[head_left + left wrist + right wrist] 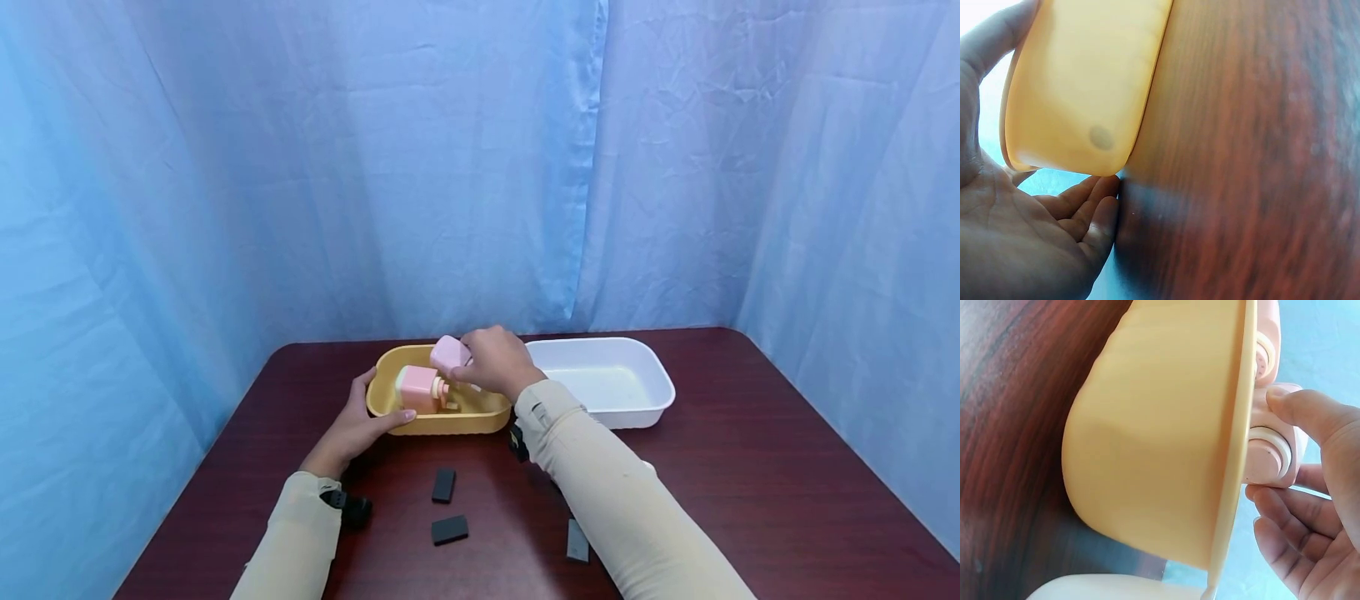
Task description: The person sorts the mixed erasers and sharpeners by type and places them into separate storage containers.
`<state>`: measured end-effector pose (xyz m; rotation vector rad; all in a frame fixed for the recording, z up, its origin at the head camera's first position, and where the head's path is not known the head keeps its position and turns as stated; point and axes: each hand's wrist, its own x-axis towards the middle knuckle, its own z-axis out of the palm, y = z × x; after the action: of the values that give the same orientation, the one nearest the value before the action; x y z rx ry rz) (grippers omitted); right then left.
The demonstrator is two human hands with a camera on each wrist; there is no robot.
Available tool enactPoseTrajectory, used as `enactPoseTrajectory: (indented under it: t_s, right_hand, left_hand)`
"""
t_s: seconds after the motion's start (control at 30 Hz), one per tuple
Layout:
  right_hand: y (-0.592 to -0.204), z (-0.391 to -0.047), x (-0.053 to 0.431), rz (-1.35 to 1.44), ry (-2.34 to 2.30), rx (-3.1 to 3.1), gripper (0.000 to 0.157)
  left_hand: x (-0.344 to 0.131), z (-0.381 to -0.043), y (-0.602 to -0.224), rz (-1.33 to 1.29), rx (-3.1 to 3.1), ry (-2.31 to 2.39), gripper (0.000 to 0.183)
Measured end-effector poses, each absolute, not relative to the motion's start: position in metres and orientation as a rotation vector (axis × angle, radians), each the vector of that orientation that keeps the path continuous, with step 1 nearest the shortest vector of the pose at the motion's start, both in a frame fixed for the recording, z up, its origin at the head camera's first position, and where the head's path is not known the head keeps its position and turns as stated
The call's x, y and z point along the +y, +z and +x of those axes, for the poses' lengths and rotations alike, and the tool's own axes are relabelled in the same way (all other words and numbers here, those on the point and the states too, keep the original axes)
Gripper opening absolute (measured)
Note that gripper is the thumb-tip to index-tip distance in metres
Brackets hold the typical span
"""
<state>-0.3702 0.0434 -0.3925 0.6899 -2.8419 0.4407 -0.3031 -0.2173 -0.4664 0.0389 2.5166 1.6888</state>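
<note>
My left hand [362, 421] grips the left end of a yellow plastic basin [465, 425], its thumb over the front rim and its other fingers around the outer end. A pink pump bottle [420, 383] with a cream collar lies on its side inside, nozzle towards the right. Over the back of the basin, my right hand [498, 362] holds a second, paler pink bottle [448, 354] tilted, its neck end partly hidden by the fingers. In the right wrist view, thumb and fingers pinch this bottle [1285, 406] at opposite sides, close beside the basin's rim [1244, 437].
A white basin [648, 417] stands right beside the yellow one. Small dark rectangular blocks [443, 485] lie on the table nearer to me, one partly covered by my right sleeve. A small white thing [649, 468] shows past that sleeve. Blue curtains [465, 167] enclose the dark red table.
</note>
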Motion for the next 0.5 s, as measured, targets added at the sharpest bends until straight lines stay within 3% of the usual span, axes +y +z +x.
enactPoseTrajectory:
  t_s: [0.5]
  right_hand:
    - [-0.4, -0.371, 0.031, 0.665, 0.478, -2.852, 0.034]
  left_hand:
    - [-0.219, -0.307, -0.468, 0.042, 2.525, 1.684, 0.117]
